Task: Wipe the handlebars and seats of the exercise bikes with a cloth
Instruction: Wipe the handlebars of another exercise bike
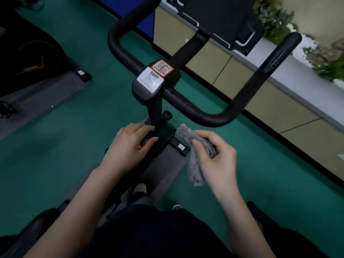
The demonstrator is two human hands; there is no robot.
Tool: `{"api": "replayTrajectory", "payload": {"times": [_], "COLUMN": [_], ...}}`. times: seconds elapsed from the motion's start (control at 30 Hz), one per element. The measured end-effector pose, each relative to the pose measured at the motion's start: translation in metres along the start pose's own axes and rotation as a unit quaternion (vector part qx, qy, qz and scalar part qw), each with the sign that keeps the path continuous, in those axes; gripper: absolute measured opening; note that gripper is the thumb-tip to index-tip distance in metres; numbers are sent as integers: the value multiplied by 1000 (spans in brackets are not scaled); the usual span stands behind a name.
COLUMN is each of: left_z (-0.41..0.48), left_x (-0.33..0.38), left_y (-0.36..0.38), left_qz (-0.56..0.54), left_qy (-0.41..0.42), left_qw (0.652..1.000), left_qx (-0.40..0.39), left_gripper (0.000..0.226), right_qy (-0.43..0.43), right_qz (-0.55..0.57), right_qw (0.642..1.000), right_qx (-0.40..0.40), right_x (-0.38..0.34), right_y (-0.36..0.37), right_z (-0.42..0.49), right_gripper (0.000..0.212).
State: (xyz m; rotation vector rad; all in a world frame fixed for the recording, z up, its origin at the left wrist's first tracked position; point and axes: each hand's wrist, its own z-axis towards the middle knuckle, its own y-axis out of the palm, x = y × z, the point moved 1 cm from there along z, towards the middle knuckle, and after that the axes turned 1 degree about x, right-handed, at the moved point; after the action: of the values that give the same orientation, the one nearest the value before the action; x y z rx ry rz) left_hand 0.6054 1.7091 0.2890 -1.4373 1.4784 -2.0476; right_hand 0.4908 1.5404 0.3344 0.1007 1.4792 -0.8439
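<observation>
Nearest me, the right grip (214, 157) is clamped on the grey fluffy cloth (194, 170), thumb and fingers pinching its middle so one end sticks up toward the bike and the other hangs down over the green floor (74, 127). The cloth touches no part of the bike yet; it sits just beside the black frame (164, 134) below the bars. The left grip (130, 144) lies on that frame with fingers loosely apart, over a small orange part (141, 146) that I cannot identify. I judge this as the start of the handlebar step: cloth readied, no wiping contact made. The next move calls for lifting the cloth up and forward onto the black handlebar (214, 118), wrapping it round the tube and running along the right-hand bend, steering clear of the grey console (149, 84) and its red QR sticker (162, 67). I cannot pick out the seat here. Farthest off, what looks like a planter bed (305, 47) along the ledge holds green foliage (271, 17), too blurred to tell more.
</observation>
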Motion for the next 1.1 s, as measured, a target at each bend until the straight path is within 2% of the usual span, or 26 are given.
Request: {"api": "replayTrajectory", "payload": {"times": [0.13,0.37,0.47,0.6,0.77,1.03,1.1], "left_z": [19,40,54,74,94,110,111], "left_x": [3,15,13,2,-4,1,-1], "left_y": [-15,-39,-47,-53,-50,-36,-35], "left_qz": [-9,-62,-58,-28,-34,-72,-74], "left_qy": [82,225,239,214,207,249,252], "left_qw": [997,967,957,956,956,947,946], "left_qx": [4,107,152,196,204,192,192], "left_gripper": [34,28,24,27,30,26,26], "right_qy": [-2,-50,-81,-97,-86,-57,-38], "right_qz": [-4,-64,-128,-225,-324,-340,-331], "right_qw": [998,981,975,963,940,931,935], "right_qx": [62,177,164,111,54,124,116], "right_x": [-18,-44,-51,-56,-52,-44,-49], "right_y": [8,17,31,55,83,66,70], "right_z": [7,41,62,84,84,67,75], "right_gripper": [21,20,20,20,21,22,23]}}
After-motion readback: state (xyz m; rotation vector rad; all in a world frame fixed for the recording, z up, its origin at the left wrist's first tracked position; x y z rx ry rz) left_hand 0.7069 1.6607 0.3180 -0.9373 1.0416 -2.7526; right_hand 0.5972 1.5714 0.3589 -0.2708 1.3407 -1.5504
